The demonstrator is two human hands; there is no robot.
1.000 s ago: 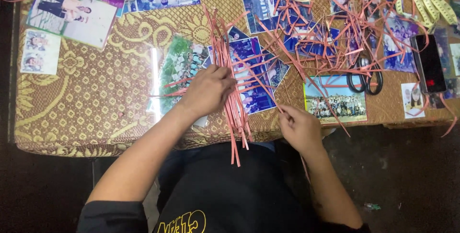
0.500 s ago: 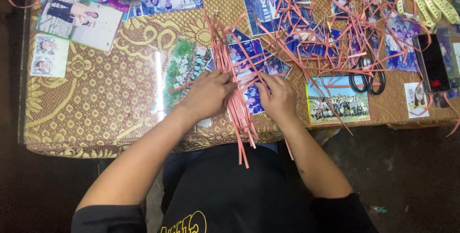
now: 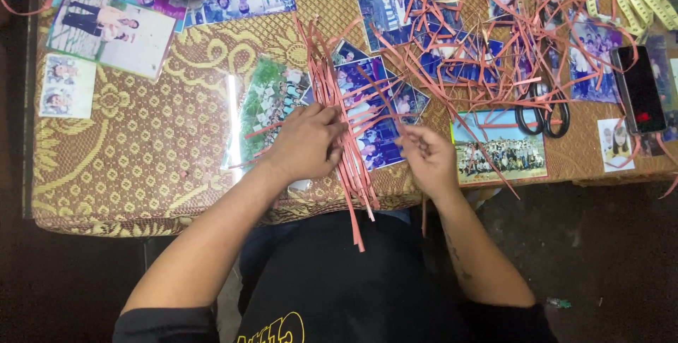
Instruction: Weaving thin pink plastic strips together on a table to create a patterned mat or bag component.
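On the table's near edge the left hand [image 3: 308, 144] is pressing flat on a bundle of strips [image 3: 344, 128] while the right hand [image 3: 426, 157] is pinching one strip, with a tangle of loose strips [image 3: 494, 53] lying unsorted beyond

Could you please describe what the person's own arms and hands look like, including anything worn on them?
Both arms are bare from the upper arm down, ending in short black sleeves of a black top with yellow lettering on the chest. The left hand and right hand wear no gloves; no rings or watch show. The right forearm bears small dark marks, perhaps a tattoo.
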